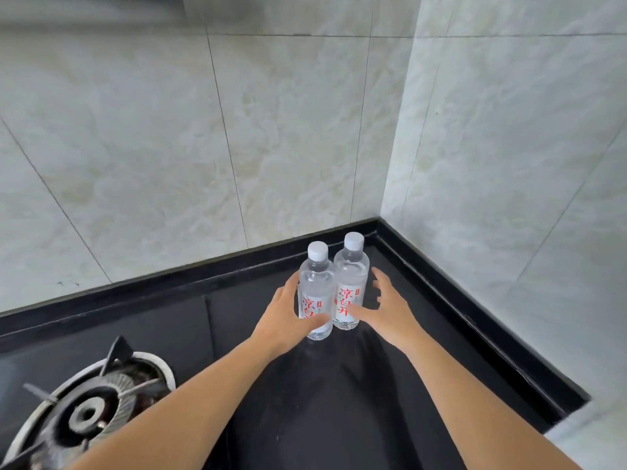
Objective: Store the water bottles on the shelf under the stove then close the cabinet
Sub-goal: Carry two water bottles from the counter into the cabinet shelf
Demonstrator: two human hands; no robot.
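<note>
Two clear water bottles with white caps and red lettering stand upright side by side on the black countertop (339, 385), near the wall corner. My left hand (288, 317) wraps around the left bottle (317, 283), thumb across its front and fingers behind it. My right hand (386, 307) is spread beside the right bottle (351, 276); its thumb touches the label, while the fingers stay apart from the bottle's right side. The cabinet and the shelf under the stove are out of view.
A gas burner (88, 412) with a metal grate sits at the lower left. Pale marble-look tiled walls (237, 130) meet in a corner behind the bottles. A raised black ledge (475, 320) runs along both walls.
</note>
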